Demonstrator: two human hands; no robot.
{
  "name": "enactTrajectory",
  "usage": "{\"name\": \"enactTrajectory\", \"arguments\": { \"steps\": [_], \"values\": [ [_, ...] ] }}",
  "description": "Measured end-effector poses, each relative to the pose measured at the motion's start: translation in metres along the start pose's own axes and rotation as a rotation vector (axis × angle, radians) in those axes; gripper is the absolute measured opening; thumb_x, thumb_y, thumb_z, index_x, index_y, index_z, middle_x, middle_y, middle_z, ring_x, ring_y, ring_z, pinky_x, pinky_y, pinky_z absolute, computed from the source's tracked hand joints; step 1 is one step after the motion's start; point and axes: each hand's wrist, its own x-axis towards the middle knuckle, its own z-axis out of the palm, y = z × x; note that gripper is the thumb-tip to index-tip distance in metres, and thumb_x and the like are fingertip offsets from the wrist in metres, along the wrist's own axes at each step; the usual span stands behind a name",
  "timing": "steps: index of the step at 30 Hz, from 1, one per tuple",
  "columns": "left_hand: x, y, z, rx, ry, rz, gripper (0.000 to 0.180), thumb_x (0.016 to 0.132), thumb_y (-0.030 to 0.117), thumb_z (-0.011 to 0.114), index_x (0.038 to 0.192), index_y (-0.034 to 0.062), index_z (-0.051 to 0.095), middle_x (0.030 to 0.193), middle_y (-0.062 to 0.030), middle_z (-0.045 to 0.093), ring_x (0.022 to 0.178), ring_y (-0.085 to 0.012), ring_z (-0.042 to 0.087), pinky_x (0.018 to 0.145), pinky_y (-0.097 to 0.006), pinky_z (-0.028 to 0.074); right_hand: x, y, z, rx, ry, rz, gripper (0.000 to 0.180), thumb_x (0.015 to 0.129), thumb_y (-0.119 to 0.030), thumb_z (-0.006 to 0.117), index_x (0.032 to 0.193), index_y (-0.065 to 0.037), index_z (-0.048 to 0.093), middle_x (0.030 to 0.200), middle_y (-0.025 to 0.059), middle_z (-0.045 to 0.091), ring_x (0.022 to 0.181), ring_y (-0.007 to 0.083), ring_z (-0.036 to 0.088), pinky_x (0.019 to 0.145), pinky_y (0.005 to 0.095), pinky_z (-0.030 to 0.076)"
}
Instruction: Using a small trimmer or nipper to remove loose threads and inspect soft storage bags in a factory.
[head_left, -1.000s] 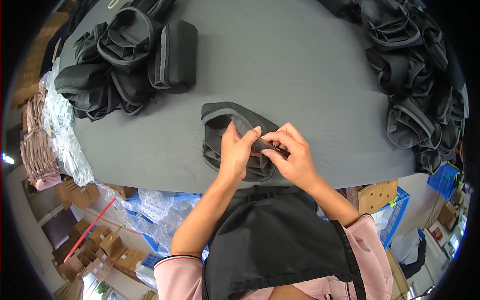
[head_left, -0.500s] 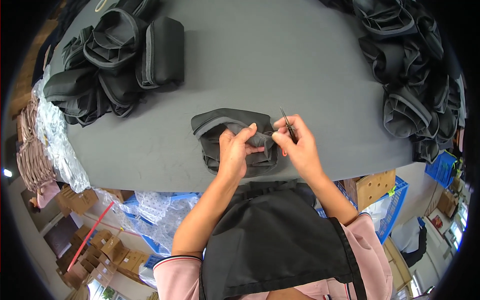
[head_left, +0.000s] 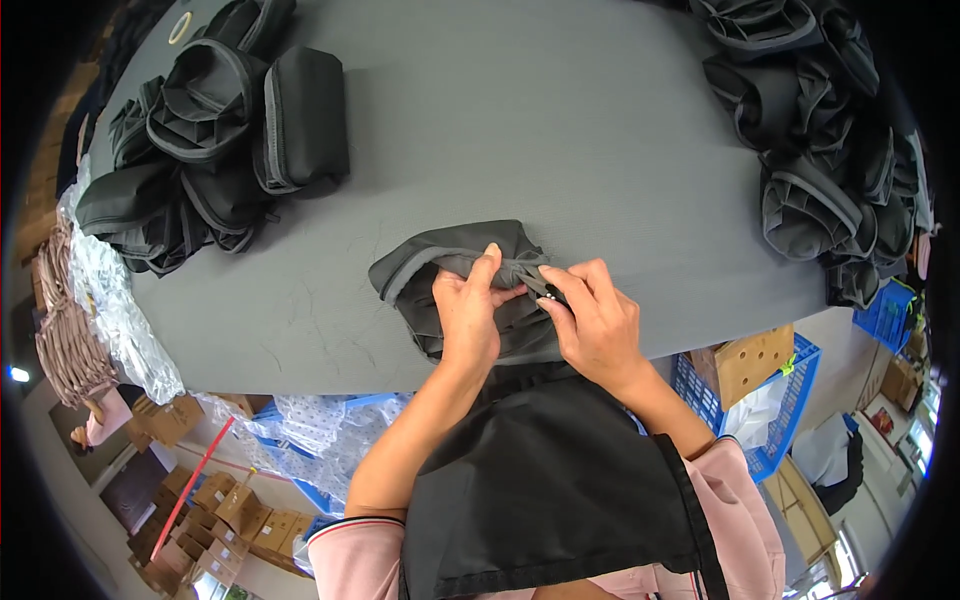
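A black fabric pouch (head_left: 470,238) with a grey-edged opening lies on the table right in front of me. My left hand (head_left: 468,305) is closed on its rim, the thumb on top and the fingers inside the opening. At the pouch's right side, my right hand (head_left: 600,315) grips small dark thread snips (head_left: 550,292), mostly covered by the fingers. Their tip points at the seam beside my left fingertips; whether it touches the fabric cannot be made out.
Black pouches are heaped at the far left (head_left: 305,120) and far right (head_left: 810,205) of the grey table (head_left: 520,120). Loose threads lie left of my work. Clear plastic wrap (head_left: 120,300) hangs over the left edge. Below the table stand blue crates (head_left: 795,400) and cardboard boxes.
My right hand has turned the snips from pointing up and away to pointing left at the pouch's seam. The left hand keeps its hold on the rim.
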Motion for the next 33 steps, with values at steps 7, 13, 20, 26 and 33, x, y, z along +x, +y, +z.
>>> {"name": "enactTrajectory", "arguments": {
  "steps": [7, 13, 20, 26, 33],
  "values": [
    [-0.003, 0.001, 0.002, 0.023, -0.006, -0.001, 0.01, 0.086, 0.013, 0.058, 0.083, 0.0046, 0.056, 0.077, -0.0015, 0.057, 0.068, -0.0136, 0.06, 0.06, -0.032, 0.053, -0.001, 0.001, 0.006, 0.042, -0.002, 0.005, 0.032, 0.07, -0.007, 0.07, 0.1, -0.002, 0.059, 0.078, 0.0043, 0.051, 0.056, 0.0171, 0.054, 0.051, 0.0281, 0.045],
    [-0.002, 0.0, 0.002, 0.017, -0.023, 0.001, 0.009, 0.086, 0.013, 0.059, 0.083, 0.005, 0.056, 0.077, -0.0013, 0.057, 0.068, -0.0134, 0.06, 0.06, -0.031, 0.053, -0.003, 0.002, 0.013, -0.038, 0.07, -0.063, 0.03, 0.071, -0.007, 0.069, 0.099, -0.002, 0.06, 0.076, 0.0055, 0.051, 0.054, 0.0165, 0.054, 0.046, 0.0274, 0.044],
    [-0.002, 0.0, 0.003, 0.015, 0.0, -0.001, 0.01, 0.085, 0.013, 0.06, 0.083, 0.0045, 0.056, 0.076, -0.0014, 0.056, 0.067, -0.0133, 0.06, 0.06, -0.031, 0.055, -0.007, 0.001, 0.006, 0.068, 0.078, 0.026, 0.026, 0.073, -0.005, 0.067, 0.099, -0.002, 0.06, 0.079, 0.0063, 0.051, 0.058, 0.0161, 0.055, 0.048, 0.0271, 0.044],
    [-0.004, 0.012, -0.01, 0.054, -0.018, -0.002, 0.013, 0.085, 0.015, 0.061, 0.086, 0.0031, 0.056, 0.078, -0.0035, 0.059, 0.069, -0.0148, 0.062, 0.06, -0.031, 0.054, -0.001, 0.017, 0.0, 0.455, -0.038, 0.457, 0.032, 0.071, -0.003, 0.069, 0.101, -0.004, 0.058, 0.086, 0.0061, 0.051, 0.06, 0.0123, 0.05, 0.054, 0.0261, 0.042],
    [0.0, 0.029, -0.017, 0.156, -0.092, -0.093, 0.02, 0.086, 0.019, 0.06, 0.094, 0.001, 0.054, 0.086, -0.0081, 0.062, 0.074, -0.0168, 0.063, 0.065, -0.031, 0.053, 0.006, 0.018, 0.042, 0.658, -0.121, 0.568, 0.026, 0.071, -0.005, 0.071, 0.092, 0.0, 0.056, 0.082, 0.0028, 0.053, 0.069, 0.0103, 0.049, 0.061, 0.0254, 0.041]
  ]
}}
